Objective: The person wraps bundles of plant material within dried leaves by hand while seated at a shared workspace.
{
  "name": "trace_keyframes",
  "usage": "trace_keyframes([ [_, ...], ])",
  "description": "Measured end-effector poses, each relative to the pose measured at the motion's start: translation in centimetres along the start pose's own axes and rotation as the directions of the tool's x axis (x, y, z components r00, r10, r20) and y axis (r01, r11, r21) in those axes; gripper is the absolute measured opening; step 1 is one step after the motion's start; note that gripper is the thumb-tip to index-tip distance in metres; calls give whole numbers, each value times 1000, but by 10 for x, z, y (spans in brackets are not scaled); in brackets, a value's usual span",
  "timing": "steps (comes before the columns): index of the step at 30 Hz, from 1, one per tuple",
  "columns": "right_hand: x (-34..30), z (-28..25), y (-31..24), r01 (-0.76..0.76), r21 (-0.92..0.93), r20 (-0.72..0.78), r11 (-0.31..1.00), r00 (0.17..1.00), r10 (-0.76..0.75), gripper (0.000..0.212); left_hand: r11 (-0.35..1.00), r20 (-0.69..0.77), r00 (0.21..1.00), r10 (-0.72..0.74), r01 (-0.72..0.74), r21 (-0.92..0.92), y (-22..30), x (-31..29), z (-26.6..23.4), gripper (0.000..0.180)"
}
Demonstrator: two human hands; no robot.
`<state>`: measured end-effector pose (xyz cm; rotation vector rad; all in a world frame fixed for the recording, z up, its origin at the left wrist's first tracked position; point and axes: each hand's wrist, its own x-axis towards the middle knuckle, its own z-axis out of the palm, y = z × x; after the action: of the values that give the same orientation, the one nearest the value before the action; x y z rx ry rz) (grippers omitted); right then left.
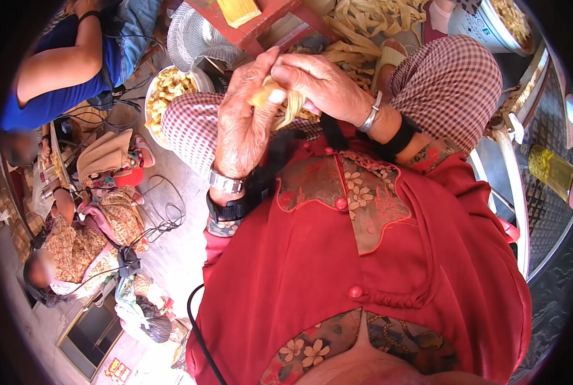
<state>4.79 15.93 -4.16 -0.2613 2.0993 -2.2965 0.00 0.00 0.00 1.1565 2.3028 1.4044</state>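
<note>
Both my hands meet above my lap, in front of a red wooden stool (280,29). My left hand (240,122) is closed around a bunched pale yellow strip (291,110), soft and flat like bean curd skin. Curled over from the other side, my right hand (328,86) grips the same strip with its fingers bent. Part of the strip hangs below the fingers, and the fingertips partly hide the rest. A heap of long yellow strips (370,22) lies beyond my right hand. Near my left knee stands a white bucket (150,119) full of small folded or knotted yellow pieces.
A yellow block (238,11) rests on the stool, beside a grey mesh hat-like thing (196,38). At the far right is another bucket (485,29) of yellow pieces. Several people sit at left, among black cables (164,205). A white metal frame (517,186) stands at right.
</note>
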Motion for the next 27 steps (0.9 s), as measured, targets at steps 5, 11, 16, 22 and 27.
trace_keyframes([
  [5, -1, 11, 10, 214, -152, -293, 965, 923, -251, 22, 847, 60, 954, -295, 290, -445, 2, -9, 6, 34],
  [11, -5, 7, 9, 163, -22, -234, 986, 958, -163, 47, 348, 346, 898, -270, 427, -835, -5, -4, 1, 41],
  [16, -5, -20, 16, 83, -67, -389, 994, 916, -102, 45, 191, 289, 940, -184, 322, -927, -12, 0, -4, 35],
  [22, -10, -52, 12, -142, -159, -288, 977, 953, 92, 39, 181, 222, 935, -275, 277, -944, -21, -6, -29, 27],
  [27, -3, -24, 8, -239, -33, 86, 971, 967, 241, 30, 299, 135, 947, -293, 225, -927, -25, -3, -25, 28],
])
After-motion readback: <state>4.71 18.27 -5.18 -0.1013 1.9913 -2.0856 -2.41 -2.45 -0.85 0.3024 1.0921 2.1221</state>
